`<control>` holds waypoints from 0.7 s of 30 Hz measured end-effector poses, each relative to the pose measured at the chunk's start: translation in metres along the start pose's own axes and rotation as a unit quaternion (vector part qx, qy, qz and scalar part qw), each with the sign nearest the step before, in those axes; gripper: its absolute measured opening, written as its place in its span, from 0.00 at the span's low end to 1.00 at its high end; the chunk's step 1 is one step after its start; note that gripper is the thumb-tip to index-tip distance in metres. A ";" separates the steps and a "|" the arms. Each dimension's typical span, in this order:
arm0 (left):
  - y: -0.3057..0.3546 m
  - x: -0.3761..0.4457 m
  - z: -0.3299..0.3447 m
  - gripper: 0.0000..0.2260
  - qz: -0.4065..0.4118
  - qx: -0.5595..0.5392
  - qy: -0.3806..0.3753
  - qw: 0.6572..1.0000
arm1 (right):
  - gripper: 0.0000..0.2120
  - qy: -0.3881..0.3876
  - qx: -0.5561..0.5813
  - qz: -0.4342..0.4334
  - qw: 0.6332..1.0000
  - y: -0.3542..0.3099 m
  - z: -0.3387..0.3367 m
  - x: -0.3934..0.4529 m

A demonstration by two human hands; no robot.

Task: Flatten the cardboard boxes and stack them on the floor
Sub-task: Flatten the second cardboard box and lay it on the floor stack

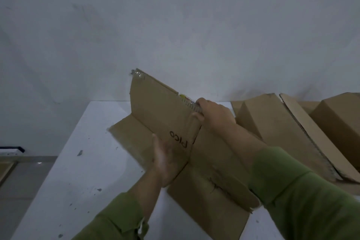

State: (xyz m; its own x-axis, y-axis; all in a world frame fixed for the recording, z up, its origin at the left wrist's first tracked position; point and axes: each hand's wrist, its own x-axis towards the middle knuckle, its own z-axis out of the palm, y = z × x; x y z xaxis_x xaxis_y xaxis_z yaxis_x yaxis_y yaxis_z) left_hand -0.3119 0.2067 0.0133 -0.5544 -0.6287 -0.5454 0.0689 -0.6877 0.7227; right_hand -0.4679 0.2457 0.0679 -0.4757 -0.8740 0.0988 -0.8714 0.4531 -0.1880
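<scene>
From the head camera, a person in green sleeves works at a white table point(81, 161) set against a pale wall. A partly flattened cardboard box point(155, 107) lies in the middle of the table: its lower panels rest flat on the top, while one panel printed with "PICO" stands upright. The left hand point(167, 161) lies open with straight fingers, palm pressed against the near face of that upright panel close to its fold. The right hand point(212, 111) grips the panel's upper right edge, thumb on the near side and fingers curled over the top beside a scrap of clear tape. To the right, more boxes point(272, 119) sit at the far right end of the table, some collapsed at a slant and one apparently with its shape kept.

The step in hand appears to be the flattening of this box. The next move likely calls for pushing the upright panel down along its crease until it lies flat, then carrying the flat sheet to the floor, which shows at the lower left
</scene>
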 end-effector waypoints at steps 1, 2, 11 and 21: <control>0.002 0.007 -0.018 0.31 0.006 0.012 0.051 0.999 | 0.16 0.010 0.014 -0.006 1.000 -0.003 -0.003 0.001; 0.003 0.014 -0.036 0.30 0.009 0.021 0.101 0.995 | 0.16 0.022 0.034 -0.009 0.999 -0.004 -0.007 0.002; 0.033 0.046 -0.142 0.35 0.005 -0.069 0.196 0.978 | 0.09 0.100 0.393 -0.024 0.914 -0.012 -0.045 0.021; 0.056 0.048 -0.152 0.22 0.079 -0.092 0.028 0.992 | 0.03 0.102 0.550 0.121 0.820 0.017 -0.003 0.012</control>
State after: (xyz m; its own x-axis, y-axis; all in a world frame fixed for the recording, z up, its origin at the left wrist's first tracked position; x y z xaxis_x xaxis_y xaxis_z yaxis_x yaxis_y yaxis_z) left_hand -0.2082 0.0830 -0.0374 -0.4778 -0.7496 -0.4581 0.3052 -0.6306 0.7136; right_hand -0.4888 0.2433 0.0693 -0.7272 -0.6830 0.0687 -0.1671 0.0791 -0.9828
